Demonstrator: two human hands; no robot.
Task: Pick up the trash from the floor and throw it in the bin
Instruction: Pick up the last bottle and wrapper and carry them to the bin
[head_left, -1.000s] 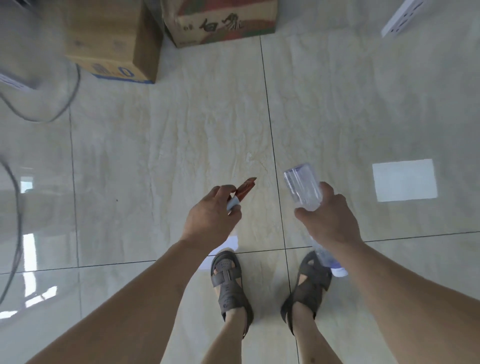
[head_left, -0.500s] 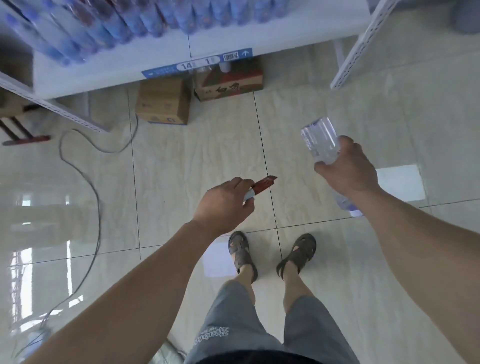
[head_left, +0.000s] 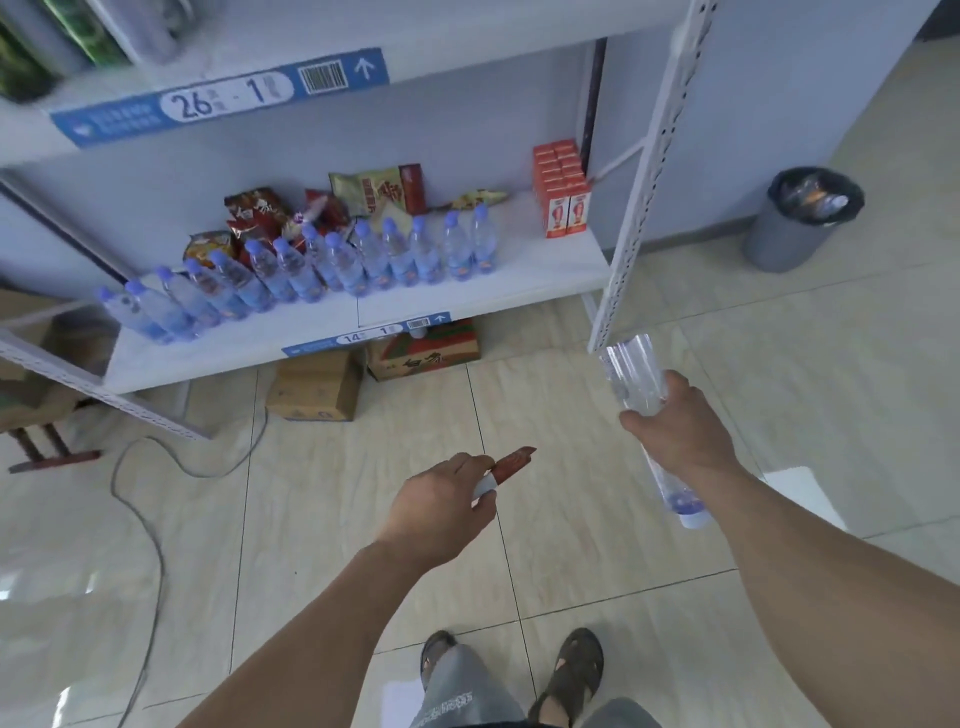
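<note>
My left hand (head_left: 441, 509) is closed around a small red wrapper (head_left: 514, 461) that sticks out past my fingers, together with a bit of pale scrap. My right hand (head_left: 675, 434) grips a clear empty plastic bottle (head_left: 631, 371) around its middle, base up and blue cap pointing down toward the floor. A grey bin (head_left: 789, 234) with a black liner stands at the far right against the wall, with trash inside. Both hands hover above the tiled floor, well short of the bin.
A white shelf unit (head_left: 467, 301) with a row of water bottles (head_left: 311, 270), snack bags and red cartons fills the upper left. Its upright post (head_left: 639, 197) stands between me and the bin. Cardboard boxes (head_left: 317, 387) sit under the shelf. A grey cable (head_left: 150, 530) trails on the left floor.
My view has lifted from the floor to the shelf and the bin. Both hands rose with it, still holding the wrapper and the bottle.
</note>
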